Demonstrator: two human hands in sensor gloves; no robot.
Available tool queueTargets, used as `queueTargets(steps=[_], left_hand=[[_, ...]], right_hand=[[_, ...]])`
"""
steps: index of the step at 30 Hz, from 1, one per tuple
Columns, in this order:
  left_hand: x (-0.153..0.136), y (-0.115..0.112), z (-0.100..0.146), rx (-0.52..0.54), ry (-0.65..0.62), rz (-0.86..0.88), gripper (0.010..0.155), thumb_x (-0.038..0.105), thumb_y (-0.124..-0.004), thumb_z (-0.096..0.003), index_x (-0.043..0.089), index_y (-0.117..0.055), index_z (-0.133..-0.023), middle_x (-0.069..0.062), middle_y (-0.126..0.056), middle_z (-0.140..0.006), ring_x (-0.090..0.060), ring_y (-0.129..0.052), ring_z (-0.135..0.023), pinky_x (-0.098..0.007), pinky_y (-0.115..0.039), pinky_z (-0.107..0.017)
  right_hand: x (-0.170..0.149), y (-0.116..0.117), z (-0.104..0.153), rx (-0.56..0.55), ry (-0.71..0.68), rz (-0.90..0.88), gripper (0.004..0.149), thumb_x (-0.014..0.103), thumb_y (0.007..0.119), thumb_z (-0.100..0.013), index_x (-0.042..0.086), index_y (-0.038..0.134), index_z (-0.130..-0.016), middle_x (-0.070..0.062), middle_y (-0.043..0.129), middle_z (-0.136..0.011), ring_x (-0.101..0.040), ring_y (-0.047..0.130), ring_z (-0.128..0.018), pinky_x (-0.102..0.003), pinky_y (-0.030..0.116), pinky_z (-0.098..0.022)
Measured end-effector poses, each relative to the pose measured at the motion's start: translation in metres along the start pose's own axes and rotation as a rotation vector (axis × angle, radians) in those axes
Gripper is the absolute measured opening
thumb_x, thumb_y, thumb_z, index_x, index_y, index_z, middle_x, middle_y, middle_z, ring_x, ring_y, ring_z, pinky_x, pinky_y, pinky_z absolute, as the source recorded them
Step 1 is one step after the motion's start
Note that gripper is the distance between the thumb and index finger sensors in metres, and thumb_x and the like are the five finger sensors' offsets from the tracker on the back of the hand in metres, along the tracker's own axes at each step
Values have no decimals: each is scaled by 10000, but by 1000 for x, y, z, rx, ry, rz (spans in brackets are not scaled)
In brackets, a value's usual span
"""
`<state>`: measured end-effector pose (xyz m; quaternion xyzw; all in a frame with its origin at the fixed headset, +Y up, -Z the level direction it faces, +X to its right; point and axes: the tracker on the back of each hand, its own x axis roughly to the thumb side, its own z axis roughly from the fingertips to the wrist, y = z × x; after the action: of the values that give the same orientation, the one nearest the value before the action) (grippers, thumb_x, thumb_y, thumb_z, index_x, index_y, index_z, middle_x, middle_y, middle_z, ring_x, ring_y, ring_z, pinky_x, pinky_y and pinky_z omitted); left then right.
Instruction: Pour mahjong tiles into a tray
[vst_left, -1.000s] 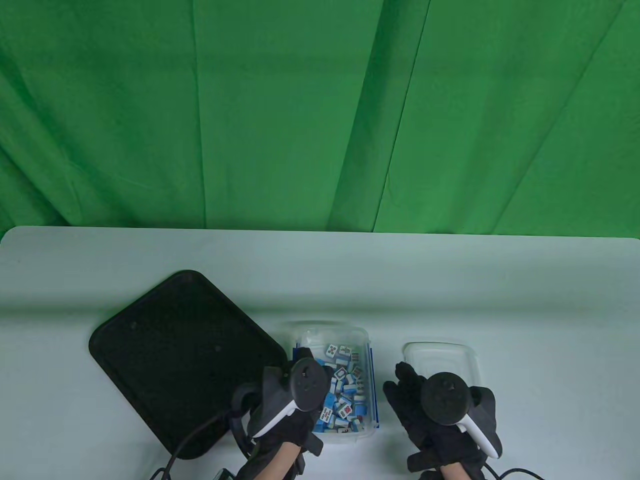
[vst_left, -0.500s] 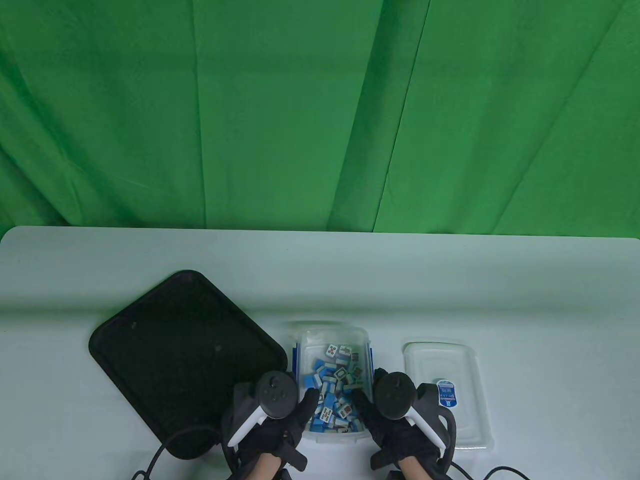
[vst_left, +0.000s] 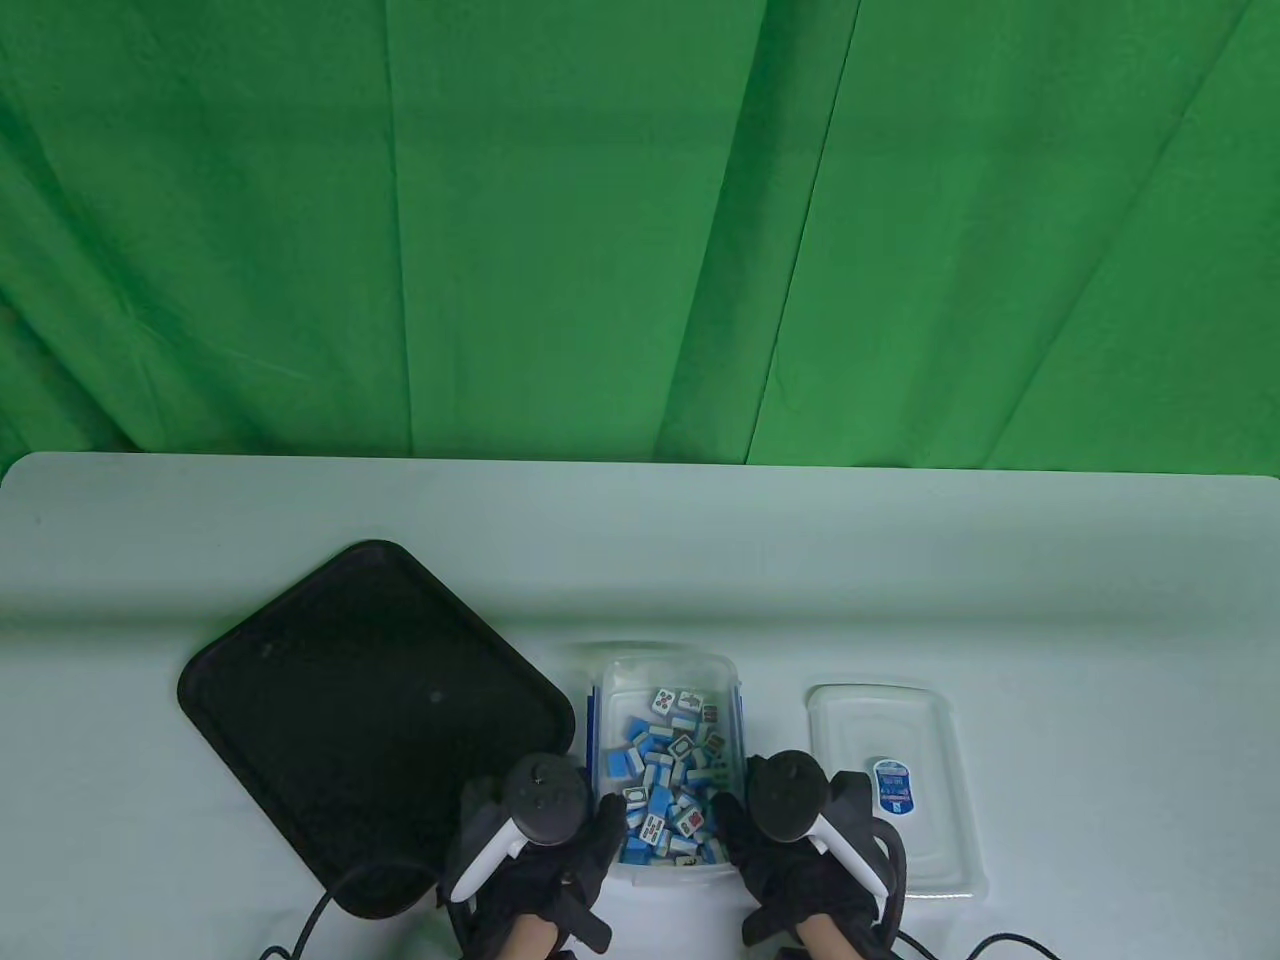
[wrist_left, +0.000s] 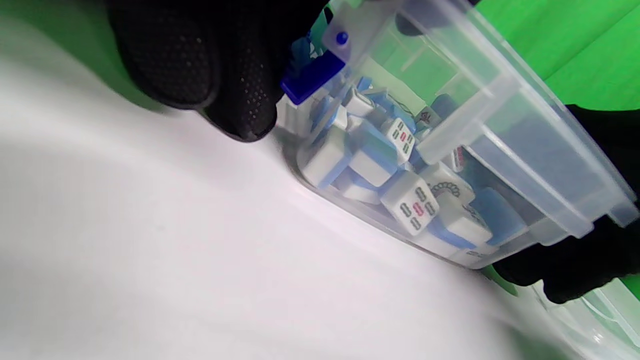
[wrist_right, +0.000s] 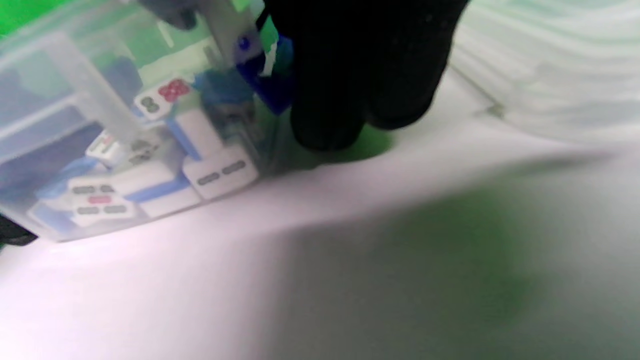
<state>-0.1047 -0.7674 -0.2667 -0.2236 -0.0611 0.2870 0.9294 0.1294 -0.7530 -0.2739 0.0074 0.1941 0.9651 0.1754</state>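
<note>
A clear plastic box (vst_left: 660, 664) holding many blue-backed mahjong tiles (vst_left: 665, 770) stands on the table, right of the black tray (vst_left: 370, 700). My left hand (vst_left: 575, 830) grips the box's left side near its front end. My right hand (vst_left: 765, 830) grips the right side opposite. In the left wrist view my fingers (wrist_left: 235, 75) press the box wall (wrist_left: 500, 100) by a blue latch, with tiles (wrist_left: 410, 202) behind it. In the right wrist view my fingers (wrist_right: 360, 65) press the other wall beside a blue latch, next to the tiles (wrist_right: 220, 172).
The box's clear lid (vst_left: 890, 790), with a blue sticker, lies flat on the table just right of my right hand. The tray is bare inside. Glove cables trail off the front table edge. A green curtain hangs behind the table.
My right hand has moved left from over the lid to the box's right side. My left hand has come off the top of the box to its left side. The box has stayed put.
</note>
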Motion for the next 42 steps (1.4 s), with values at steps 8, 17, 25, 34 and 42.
queueTargets(steps=[8, 17, 25, 34, 42], left_hand=[[0, -1, 0, -13, -18, 20, 697, 409, -457, -679, -122, -376, -1123, -311, -749, -994, -330, -959, -683, -483, -804, -471], [2, -1, -2, 18, -49, 25, 683, 368, -472, -676, -162, -408, -1101, -335, -791, -950, -332, -988, -635, -467, -824, -438], [2, 9, 7, 88, -125, 113, 724, 432, -505, -673, -135, -403, -1112, -308, -799, -952, -335, -978, -667, -470, -818, -457], [-9, 11, 8, -53, -247, 380, 1018, 644, -507, -643, -150, -68, -1106, -419, -377, -1147, -578, -625, -993, -615, -686, -607], [-9, -11, -3, -100, -434, 924, 1044, 574, -628, -644, -67, 97, -1036, -419, -257, -1124, -611, -534, -1028, -668, -621, -652]], right_hand=[[1, 1, 0, -10, -3, 6, 692, 476, 512, -719, -20, 362, -1178, -214, 745, -1057, -267, 948, -717, -406, 829, -570], [-3, 2, -2, -41, -36, -92, 655, 409, 511, -718, -64, 394, -1156, -240, 776, -1015, -289, 941, -718, -424, 825, -568], [-5, -14, 10, -164, -100, -181, 644, 384, 519, -713, -78, 410, -1147, -263, 783, -990, -314, 935, -705, -444, 817, -567], [-13, -31, 18, -222, -254, -274, 634, 413, 550, -703, -21, 445, -1153, -242, 783, -1002, -325, 920, -722, -462, 802, -589], [-17, -34, 23, -246, -271, -325, 634, 421, 544, -703, -21, 458, -1149, -242, 796, -988, -320, 927, -706, -456, 808, -580]])
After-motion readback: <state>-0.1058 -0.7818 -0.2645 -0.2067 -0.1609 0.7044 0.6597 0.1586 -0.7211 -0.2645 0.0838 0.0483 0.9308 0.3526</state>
